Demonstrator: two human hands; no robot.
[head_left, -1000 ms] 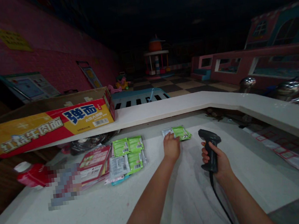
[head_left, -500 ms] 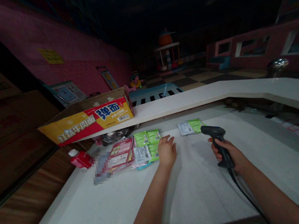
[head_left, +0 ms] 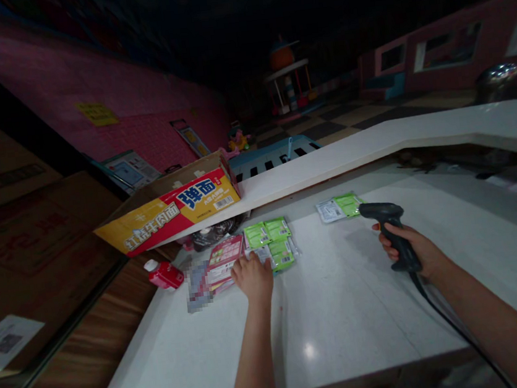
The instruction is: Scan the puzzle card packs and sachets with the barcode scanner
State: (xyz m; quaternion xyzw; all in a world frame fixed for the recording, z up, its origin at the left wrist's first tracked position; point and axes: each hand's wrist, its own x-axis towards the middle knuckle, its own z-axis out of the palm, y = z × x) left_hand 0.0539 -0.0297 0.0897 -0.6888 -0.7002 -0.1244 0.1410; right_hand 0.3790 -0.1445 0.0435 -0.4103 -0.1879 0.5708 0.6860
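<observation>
My right hand (head_left: 412, 250) is wrapped round the grip of a black barcode scanner (head_left: 382, 211), its cord trailing down to the lower right. Its head points left, close to a green and silver packet (head_left: 339, 207) lying on the white counter (head_left: 328, 310). Farther left, my left hand (head_left: 255, 276) reaches over the near edge of a cluster of packets, fingers apart and bent slightly down. Green packets (head_left: 280, 251) lie just right of it, and pink packets (head_left: 224, 253) to its left. Whether its fingertips touch a packet I cannot tell.
A red bottle (head_left: 165, 274) lies tilted at the counter's left side. An open yellow and red carton (head_left: 180, 209) rests on the raised white ledge (head_left: 328, 152). Brown cardboard boxes (head_left: 35, 244) stand at the far left.
My left hand has moved left and nearer, from the right edge of the packets to their front. The right hand still holds the scanner by the lone packet. The view has tilted.
</observation>
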